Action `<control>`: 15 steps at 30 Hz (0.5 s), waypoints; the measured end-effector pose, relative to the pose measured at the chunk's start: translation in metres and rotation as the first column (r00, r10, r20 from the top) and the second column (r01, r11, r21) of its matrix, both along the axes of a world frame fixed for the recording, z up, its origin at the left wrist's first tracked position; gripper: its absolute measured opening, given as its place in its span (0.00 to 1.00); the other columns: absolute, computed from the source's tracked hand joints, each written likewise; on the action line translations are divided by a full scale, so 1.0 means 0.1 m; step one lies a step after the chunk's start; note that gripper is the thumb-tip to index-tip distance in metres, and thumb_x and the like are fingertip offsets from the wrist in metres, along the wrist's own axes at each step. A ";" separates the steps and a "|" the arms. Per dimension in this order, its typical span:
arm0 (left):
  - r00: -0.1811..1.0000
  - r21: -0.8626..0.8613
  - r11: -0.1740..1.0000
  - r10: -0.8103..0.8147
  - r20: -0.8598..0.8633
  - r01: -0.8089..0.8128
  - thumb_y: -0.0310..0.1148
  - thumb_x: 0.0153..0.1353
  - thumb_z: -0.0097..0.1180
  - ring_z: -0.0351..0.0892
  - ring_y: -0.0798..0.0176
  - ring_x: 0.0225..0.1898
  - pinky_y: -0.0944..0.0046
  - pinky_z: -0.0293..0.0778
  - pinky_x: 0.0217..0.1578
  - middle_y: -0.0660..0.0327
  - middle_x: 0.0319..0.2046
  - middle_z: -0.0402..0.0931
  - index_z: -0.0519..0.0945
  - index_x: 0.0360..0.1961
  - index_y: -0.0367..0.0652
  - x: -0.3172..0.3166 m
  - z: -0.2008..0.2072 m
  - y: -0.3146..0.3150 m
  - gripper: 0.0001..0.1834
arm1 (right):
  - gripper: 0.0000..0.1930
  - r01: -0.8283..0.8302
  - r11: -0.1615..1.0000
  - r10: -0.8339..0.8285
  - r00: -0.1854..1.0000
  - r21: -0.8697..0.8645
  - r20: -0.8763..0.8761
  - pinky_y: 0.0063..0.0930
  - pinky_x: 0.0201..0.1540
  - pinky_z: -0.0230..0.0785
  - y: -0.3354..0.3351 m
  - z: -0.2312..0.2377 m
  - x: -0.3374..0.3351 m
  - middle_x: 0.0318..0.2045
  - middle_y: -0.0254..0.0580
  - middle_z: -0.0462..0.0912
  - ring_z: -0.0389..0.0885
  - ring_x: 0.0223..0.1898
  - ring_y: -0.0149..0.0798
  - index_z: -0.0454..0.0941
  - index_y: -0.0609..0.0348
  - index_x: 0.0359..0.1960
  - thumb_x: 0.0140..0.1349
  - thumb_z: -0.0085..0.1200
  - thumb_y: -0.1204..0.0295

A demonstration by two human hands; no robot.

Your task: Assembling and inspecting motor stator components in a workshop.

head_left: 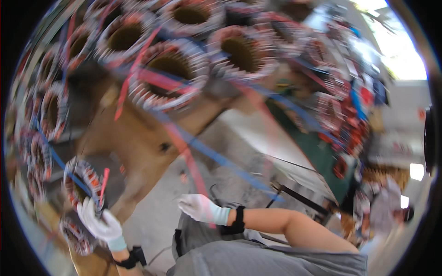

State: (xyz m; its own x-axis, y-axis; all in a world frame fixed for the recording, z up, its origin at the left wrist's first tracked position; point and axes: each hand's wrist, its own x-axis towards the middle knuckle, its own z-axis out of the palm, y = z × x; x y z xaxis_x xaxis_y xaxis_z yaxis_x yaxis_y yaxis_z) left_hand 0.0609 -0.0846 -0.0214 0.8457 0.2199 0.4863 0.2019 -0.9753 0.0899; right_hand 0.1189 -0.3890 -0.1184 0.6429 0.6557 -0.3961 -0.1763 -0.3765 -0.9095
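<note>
My left hand (pixel 100 224), in a white glove with a pale green cuff, rests its fingertips on the lower rim of a motor stator (pixel 75 198). Its fingers are stretched out, the thumb apart from them. White lacing and reddish windings ring that stator, a blue strap crosses it, and a short pink-red strip (pixel 104 185) stands up at its side. My right hand (pixel 199 209), gloved alike, hovers before my body with its fingers drawn together; whatever they may hold is too blurred to make out.
Several more stators, one of them (pixel 198 87) in the middle, stand on a brown work surface (pixel 138 142). Red (pixel 184 149) and blue (pixel 225 161) straps stretch across the view. At the right are a green surface (pixel 306 147) with red coils and a person in grey (pixel 384 202).
</note>
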 end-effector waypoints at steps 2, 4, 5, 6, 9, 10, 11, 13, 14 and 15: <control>1.000 0.020 1.000 0.008 -0.019 -0.008 0.29 0.66 0.57 0.75 0.36 0.59 0.39 0.66 0.66 0.46 0.52 0.80 0.81 0.53 0.31 -0.07 -0.07 0.20 0.17 | 0.13 0.054 0.999 -0.054 0.998 -0.002 -0.037 0.43 0.43 0.76 -0.18 0.09 0.16 0.36 0.53 0.83 0.82 0.39 0.57 0.79 0.57 0.53 0.71 0.50 0.69; 1.000 -0.033 0.999 0.006 -0.015 -0.007 0.29 0.67 0.57 0.73 0.36 0.61 0.40 0.64 0.67 0.46 0.54 0.80 0.80 0.54 0.32 -0.08 -0.20 0.25 0.17 | 0.13 0.151 0.979 -0.166 0.980 -0.139 -0.111 0.42 0.43 0.76 -0.46 0.52 0.46 0.35 0.53 0.83 0.83 0.38 0.55 0.80 0.55 0.52 0.69 0.49 0.70; 1.000 -0.036 0.999 0.002 -0.011 -0.003 0.29 0.67 0.57 0.73 0.37 0.62 0.40 0.64 0.68 0.47 0.54 0.79 0.80 0.54 0.32 -0.07 -0.15 0.22 0.17 | 0.13 0.188 0.976 -0.191 0.982 -0.110 -0.015 0.42 0.43 0.76 -0.59 0.57 0.48 0.35 0.53 0.84 0.83 0.37 0.55 0.80 0.54 0.51 0.69 0.49 0.70; 1.000 -0.037 0.999 -0.001 -0.012 0.001 0.29 0.67 0.57 0.73 0.37 0.62 0.40 0.64 0.68 0.47 0.54 0.79 0.80 0.54 0.32 -0.06 -0.12 0.22 0.17 | 0.12 0.220 0.972 -0.214 0.974 -0.080 0.077 0.42 0.43 0.76 -0.71 0.63 0.49 0.34 0.53 0.84 0.83 0.36 0.54 0.81 0.53 0.50 0.69 0.48 0.70; 1.000 -0.059 0.998 -0.009 0.012 0.010 0.32 0.69 0.58 0.74 0.39 0.61 0.42 0.65 0.67 0.49 0.53 0.80 0.81 0.54 0.34 0.01 -0.16 0.21 0.16 | 0.13 0.353 0.920 -0.343 0.935 -0.171 0.086 0.38 0.43 0.77 -1.12 0.91 0.50 0.32 0.48 0.85 0.86 0.35 0.42 0.83 0.52 0.49 0.70 0.47 0.70; 1.000 -0.084 0.996 -0.003 0.016 0.004 0.33 0.70 0.58 0.73 0.40 0.62 0.43 0.65 0.67 0.50 0.53 0.81 0.81 0.53 0.34 0.04 -0.19 0.24 0.16 | 0.13 0.389 0.898 -0.383 0.921 -0.205 0.068 0.38 0.43 0.77 -1.25 1.11 0.51 0.32 0.47 0.85 0.86 0.36 0.40 0.83 0.53 0.50 0.70 0.47 0.69; 1.000 -0.077 0.997 0.004 0.022 -0.002 0.34 0.70 0.58 0.75 0.40 0.59 0.43 0.66 0.66 0.49 0.50 0.82 0.81 0.52 0.33 0.10 -0.11 0.16 0.16 | 0.14 0.457 0.872 -0.460 0.888 -0.176 0.027 0.38 0.44 0.77 -1.35 1.17 0.45 0.34 0.46 0.86 0.86 0.37 0.43 0.82 0.57 0.50 0.71 0.46 0.68; 0.998 -0.033 0.999 0.034 0.047 -0.032 0.34 0.71 0.58 0.77 0.41 0.57 0.44 0.67 0.66 0.50 0.49 0.83 0.82 0.50 0.33 0.15 0.02 0.03 0.15 | 0.14 0.506 0.841 -0.509 0.860 -0.191 0.040 0.38 0.44 0.77 -1.55 1.24 0.31 0.35 0.46 0.86 0.86 0.37 0.43 0.82 0.58 0.50 0.71 0.46 0.68; 0.999 -0.016 1.000 0.015 0.045 -0.014 0.34 0.71 0.57 0.77 0.42 0.57 0.44 0.67 0.66 0.50 0.49 0.83 0.82 0.49 0.33 0.16 0.03 0.04 0.14 | 0.15 0.524 0.824 -0.529 0.848 -0.213 0.040 0.38 0.45 0.77 -1.65 1.29 0.24 0.36 0.45 0.86 0.86 0.37 0.44 0.82 0.59 0.50 0.72 0.46 0.68; 1.000 -0.037 0.999 0.002 0.023 -0.001 0.34 0.72 0.56 0.77 0.43 0.56 0.46 0.67 0.66 0.50 0.48 0.83 0.82 0.50 0.33 0.15 0.01 0.06 0.14 | 0.15 0.547 0.804 -0.557 0.830 -0.232 0.026 0.36 0.42 0.77 -1.75 1.35 0.16 0.34 0.44 0.86 0.85 0.36 0.42 0.82 0.58 0.51 0.71 0.45 0.68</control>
